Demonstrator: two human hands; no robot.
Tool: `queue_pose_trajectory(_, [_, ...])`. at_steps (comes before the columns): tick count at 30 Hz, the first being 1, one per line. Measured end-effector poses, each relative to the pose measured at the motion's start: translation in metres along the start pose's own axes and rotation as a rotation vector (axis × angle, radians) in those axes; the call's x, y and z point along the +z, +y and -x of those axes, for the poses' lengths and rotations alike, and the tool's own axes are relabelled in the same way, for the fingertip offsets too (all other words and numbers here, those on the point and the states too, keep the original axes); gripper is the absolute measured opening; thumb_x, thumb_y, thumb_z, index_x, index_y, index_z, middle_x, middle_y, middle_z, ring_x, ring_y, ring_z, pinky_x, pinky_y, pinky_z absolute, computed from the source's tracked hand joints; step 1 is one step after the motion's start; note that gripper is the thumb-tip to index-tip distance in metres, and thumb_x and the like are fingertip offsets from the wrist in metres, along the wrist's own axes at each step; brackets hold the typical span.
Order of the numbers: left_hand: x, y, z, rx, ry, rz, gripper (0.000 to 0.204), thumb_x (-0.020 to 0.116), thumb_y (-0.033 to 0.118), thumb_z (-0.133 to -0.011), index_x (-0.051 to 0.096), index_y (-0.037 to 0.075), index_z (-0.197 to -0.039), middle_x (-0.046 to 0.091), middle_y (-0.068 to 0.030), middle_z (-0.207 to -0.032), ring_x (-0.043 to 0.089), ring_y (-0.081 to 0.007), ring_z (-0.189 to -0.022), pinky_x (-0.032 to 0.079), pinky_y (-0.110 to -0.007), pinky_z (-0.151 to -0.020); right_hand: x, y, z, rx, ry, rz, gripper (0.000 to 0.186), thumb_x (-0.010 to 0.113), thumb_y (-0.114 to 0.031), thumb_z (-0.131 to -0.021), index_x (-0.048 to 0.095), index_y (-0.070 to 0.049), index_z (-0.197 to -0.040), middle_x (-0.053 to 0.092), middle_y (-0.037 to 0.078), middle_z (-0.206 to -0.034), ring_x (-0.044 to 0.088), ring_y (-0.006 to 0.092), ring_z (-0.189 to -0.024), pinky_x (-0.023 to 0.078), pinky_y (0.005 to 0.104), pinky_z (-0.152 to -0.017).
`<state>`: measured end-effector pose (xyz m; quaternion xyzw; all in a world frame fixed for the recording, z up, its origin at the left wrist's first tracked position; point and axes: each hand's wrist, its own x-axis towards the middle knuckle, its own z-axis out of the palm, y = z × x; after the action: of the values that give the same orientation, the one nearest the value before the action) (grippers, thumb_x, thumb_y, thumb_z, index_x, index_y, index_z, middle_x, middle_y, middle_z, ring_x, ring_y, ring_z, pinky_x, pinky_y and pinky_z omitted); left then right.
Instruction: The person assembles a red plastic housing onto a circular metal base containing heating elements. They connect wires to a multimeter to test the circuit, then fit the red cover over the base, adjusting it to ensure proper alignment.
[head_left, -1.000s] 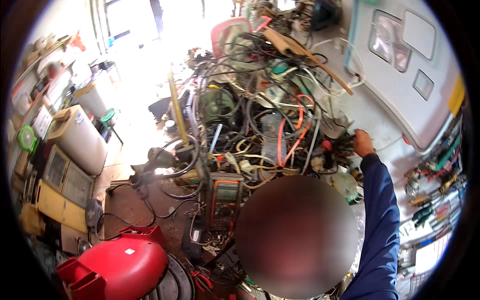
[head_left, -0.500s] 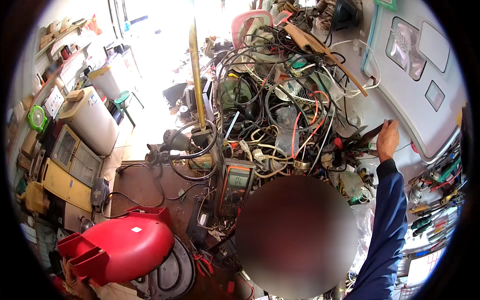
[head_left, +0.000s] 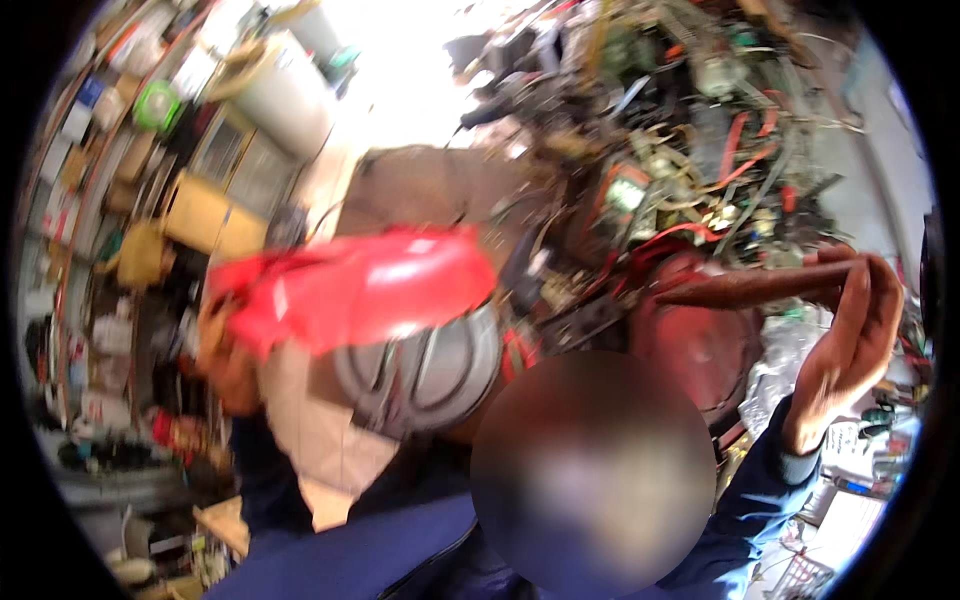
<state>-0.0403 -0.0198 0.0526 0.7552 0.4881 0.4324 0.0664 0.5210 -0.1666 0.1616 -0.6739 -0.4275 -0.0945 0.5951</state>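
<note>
My left hand [head_left: 228,350] grips the left end of a glossy red plastic housing [head_left: 375,285], held tilted and smeared by motion. Just behind and under its near edge shows a round grey metal plate [head_left: 470,360] with a curved raised track. In my right hand [head_left: 850,330], raised on the right, the fingers are bent round the wide end of a long, brown, rusty blade [head_left: 750,287]. Its narrow tip points left, over a dark red round part [head_left: 700,345] on the bench. A blurred disc hides the lower middle.
A multimeter [head_left: 622,193] stands beyond the bench top [head_left: 430,190]. Behind it rises a heap of tangled cables and parts [head_left: 690,110]. Red-handled pliers [head_left: 517,352] lie by the grey plate. Clear plastic wrap [head_left: 790,365] is near my right wrist. Loaded shelves [head_left: 110,200] line the left.
My right hand has come back from the heap toward me with the blade. The red housing has turned and shifted right and up in the picture as the view swung; my left forearm now shows.
</note>
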Motion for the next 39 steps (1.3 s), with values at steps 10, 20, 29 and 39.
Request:
queue_pose_trajectory(10, [0.023,-0.006,-0.003,-0.046,0.192,0.301,0.027,0.077,-0.002,-0.087,0.074,0.000,-0.114,0.058,-0.0114,-0.135,0.061,-0.0200,-0.120,0.051,-0.033,-0.099,0.128,-0.107,0.183,0.059,-0.724,-0.437,0.023,0.053,0.006,-0.101,0.047,0.004,-0.122,0.071,0.022,-0.110,0.072,0.0238,-0.098,0.056,0.0352,-0.093])
queue_pose_trajectory(20, [0.022,-0.006,-0.002,-0.047,0.233,0.280,0.031,0.085,0.018,-0.085,0.075,0.003,-0.109,0.061,-0.0120,-0.131,0.063,-0.0240,-0.116,0.049,-0.037,-0.100,0.210,-0.095,0.262,-0.060,-0.689,-0.374,0.026,0.067,0.000,-0.097,0.054,0.001,-0.119,0.074,0.015,-0.102,0.075,0.0219,-0.086,0.058,0.0318,-0.076])
queue_pose_trajectory(29, [0.029,-0.004,-0.005,-0.052,0.270,0.308,0.028,0.084,0.011,-0.082,0.075,0.004,-0.108,0.062,-0.0128,-0.130,0.063,-0.0260,-0.115,0.051,-0.038,-0.098,0.247,-0.089,0.276,0.199,-0.794,-0.356,0.026,0.070,-0.002,-0.094,0.064,0.001,-0.119,0.072,0.020,-0.096,0.073,0.0320,-0.083,0.055,0.0385,-0.072])
queue_pose_trajectory(39, [0.025,-0.013,0.025,-0.057,0.278,0.263,0.030,0.086,0.019,-0.083,0.075,0.004,-0.107,0.061,-0.0142,-0.131,0.062,-0.0258,-0.115,0.050,-0.038,-0.098,0.243,-0.076,0.289,0.061,-0.735,-0.294,0.030,0.076,-0.010,-0.088,0.069,-0.001,-0.116,0.072,0.022,-0.104,0.071,0.0405,-0.094,0.054,0.0462,-0.084])
